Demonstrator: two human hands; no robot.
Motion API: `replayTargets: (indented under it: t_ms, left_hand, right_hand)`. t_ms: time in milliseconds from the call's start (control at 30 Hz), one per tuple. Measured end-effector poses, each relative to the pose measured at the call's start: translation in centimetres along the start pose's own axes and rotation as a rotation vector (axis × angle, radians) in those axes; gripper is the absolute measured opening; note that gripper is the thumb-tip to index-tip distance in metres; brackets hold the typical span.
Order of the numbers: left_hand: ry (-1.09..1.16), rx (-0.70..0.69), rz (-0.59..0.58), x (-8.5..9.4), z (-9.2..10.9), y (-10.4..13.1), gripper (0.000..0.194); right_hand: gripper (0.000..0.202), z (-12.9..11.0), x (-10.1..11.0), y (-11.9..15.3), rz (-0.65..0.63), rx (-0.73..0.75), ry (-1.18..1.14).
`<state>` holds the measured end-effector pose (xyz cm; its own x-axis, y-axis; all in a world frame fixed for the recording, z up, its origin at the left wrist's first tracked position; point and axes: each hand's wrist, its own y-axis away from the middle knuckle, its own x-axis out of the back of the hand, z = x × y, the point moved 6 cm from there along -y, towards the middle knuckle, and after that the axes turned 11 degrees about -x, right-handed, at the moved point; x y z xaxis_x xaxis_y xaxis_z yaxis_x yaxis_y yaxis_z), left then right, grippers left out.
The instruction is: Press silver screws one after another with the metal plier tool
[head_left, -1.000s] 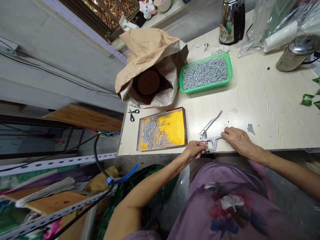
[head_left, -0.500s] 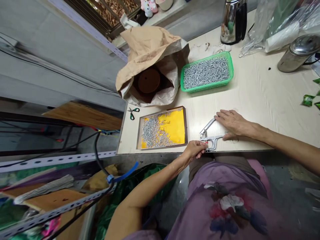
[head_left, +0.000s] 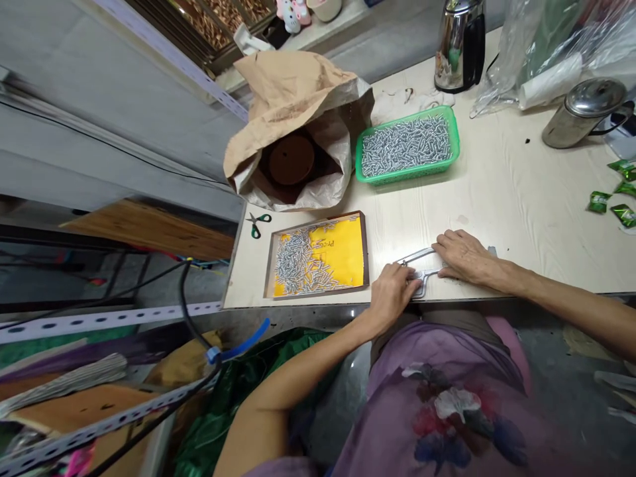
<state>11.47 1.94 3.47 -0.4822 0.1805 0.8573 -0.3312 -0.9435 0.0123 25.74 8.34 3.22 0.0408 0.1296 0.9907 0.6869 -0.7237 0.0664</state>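
A silver metal hand tool (head_left: 420, 256) with two long handles lies at the table's front edge. My left hand (head_left: 391, 291) is closed over the tool's left end and hides most of it. Around the handles at the right end, my right hand (head_left: 461, 255) has its fingers wrapped. Left of the tool, a shallow tray (head_left: 366, 248) with a yellow bottom (head_left: 348, 255) holds many small metal pieces (head_left: 295, 262), heaped at its left side. Farther back stands a green basket (head_left: 422, 173) full of similar small metal pieces (head_left: 407, 146).
Scissors (head_left: 259, 224) lie by the table's left edge. An open paper sack (head_left: 293, 86) stands behind the tray. At the back are a kettle (head_left: 460, 50) and plastic bags (head_left: 551, 46). A metal pitcher (head_left: 571, 119) and green wrapped packets (head_left: 599, 201) are at the right.
My left hand has moved from pinching at the tool's lower left end to covering that end from above. My right hand has pressed the upper handle closer to the lower one.
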Motion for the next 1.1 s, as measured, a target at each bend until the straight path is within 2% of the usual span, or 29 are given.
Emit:
replayTargets:
  t_ms: [100,167,233,333,533,633,833,933,1033,1100]
  left_hand:
    - [-0.143,-0.236,-0.059,-1.7,1.6,-2.6,0.043]
    - [-0.170,-0.317,-0.116,-2.6,1.8,-4.1,0.058]
    - [-0.184,-0.355,-0.172,-3.2,1.7,-5.0,0.064]
    - [-0.218,-0.358,-0.235,-3.2,1.5,-5.4,0.064]
    - [-0.274,-0.302,-0.298,-3.0,2.3,-4.9,0.041]
    - [-0.286,-0.272,-0.294,-3.2,2.5,-4.7,0.033]
    - [-0.306,-0.260,-0.275,-3.7,2.2,-4.8,0.022]
    - [-0.289,-0.296,-0.248,-3.4,1.8,-5.1,0.029]
    - [-0.246,-0.338,-0.163,-3.1,1.6,-5.2,0.046]
    - [-0.216,-0.363,-0.085,-3.1,1.6,-4.7,0.052]
  right_hand:
    - [0.033,0.0,0.0,0.4,-0.018,-0.042,-0.010]
    - [0.040,0.2,0.0,0.6,-0.040,-0.067,-0.017]
    - [0.048,0.5,0.1,0.9,-0.062,-0.074,-0.019]
    - [0.049,0.9,0.4,1.5,-0.077,-0.083,-0.028]
    - [0.020,0.4,0.3,2.6,-0.068,-0.089,-0.087]
    - [0.008,0.2,-0.4,2.7,-0.045,-0.089,-0.108]
    - [0.021,-0.1,-1.1,2.7,0.021,-0.060,-0.177]
    - [0.012,0.6,-0.4,2.8,0.054,-0.110,-0.169]
    - [0.028,1.6,0.4,2.5,0.052,-0.084,-0.190]
    - [0.031,2.5,0.6,1.9,0.033,-0.062,-0.198]
